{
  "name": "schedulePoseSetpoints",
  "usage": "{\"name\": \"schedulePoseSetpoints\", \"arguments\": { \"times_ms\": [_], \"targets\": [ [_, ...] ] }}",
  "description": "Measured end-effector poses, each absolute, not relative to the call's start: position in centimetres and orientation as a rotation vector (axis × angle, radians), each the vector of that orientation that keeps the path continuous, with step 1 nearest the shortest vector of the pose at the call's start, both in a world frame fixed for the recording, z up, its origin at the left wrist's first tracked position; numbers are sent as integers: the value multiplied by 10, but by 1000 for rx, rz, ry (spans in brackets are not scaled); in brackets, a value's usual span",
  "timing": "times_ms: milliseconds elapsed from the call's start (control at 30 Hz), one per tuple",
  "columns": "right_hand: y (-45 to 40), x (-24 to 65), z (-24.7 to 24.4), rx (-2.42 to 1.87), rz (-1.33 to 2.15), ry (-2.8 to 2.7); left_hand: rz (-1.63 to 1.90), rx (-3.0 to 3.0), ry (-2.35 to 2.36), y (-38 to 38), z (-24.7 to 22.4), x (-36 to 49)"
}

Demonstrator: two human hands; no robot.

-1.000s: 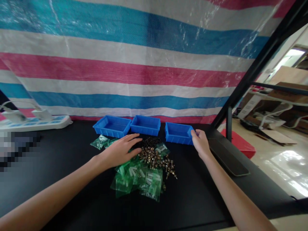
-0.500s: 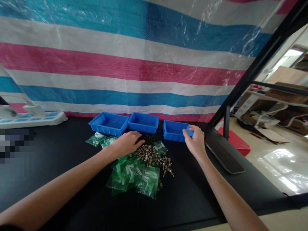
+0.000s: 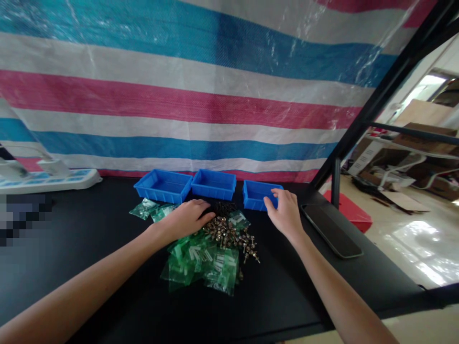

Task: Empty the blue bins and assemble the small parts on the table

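Observation:
My left hand (image 3: pixel 188 217) rests palm down at the left edge of a heap of brassy metal fasteners (image 3: pixel 224 231), its thumb apart from the fingers. Dark screws (image 3: pixel 224 207) lie just beyond its fingertips. Nearer to me are green plastic bags (image 3: pixel 201 263) with white pieces inside. More small bags (image 3: pixel 144 209) lie left of that hand, and one bag (image 3: pixel 239 220) sits right of the heap. My right hand (image 3: pixel 285 210) is at the front right corner of the right blue bin (image 3: pixel 256 196), thumb and fingers apart, with nothing visible in it.
A middle blue bin (image 3: pixel 214 184) and a left blue bin (image 3: pixel 163 185) stand along the striped sheet (image 3: pixel 186 110). A phone-like dark slab (image 3: pixel 332 231) lies at the right. A power strip (image 3: pixel 71 179) is at the back left. A black frame post (image 3: pixel 336 181) rises at the right.
My right hand has shifted slightly left, across the right bin's corner. My left hand stays by the heap, its thumb a little lower. The view has tilted slightly.

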State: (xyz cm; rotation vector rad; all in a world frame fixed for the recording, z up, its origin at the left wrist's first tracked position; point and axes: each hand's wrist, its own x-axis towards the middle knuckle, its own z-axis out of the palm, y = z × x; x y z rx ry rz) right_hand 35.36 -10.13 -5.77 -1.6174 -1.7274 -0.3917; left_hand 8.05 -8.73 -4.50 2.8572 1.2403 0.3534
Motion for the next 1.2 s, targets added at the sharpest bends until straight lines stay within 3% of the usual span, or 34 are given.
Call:
{"name": "schedulePoseSetpoints", "arguments": {
  "times_ms": [200, 500, 1200],
  "targets": [
    [-88, 306, -52, -1543, -363, -2015, 761, 2945, 1257, -82, -29, 46],
    [-43, 295, -54, -1566, -306, -2134, 270, 2832, 1687, -52, -46, -4],
    [-32, 300, -59, -1375, -216, -2264, 412, 2838, 1413, -8, -42, 23]
  ]
}}
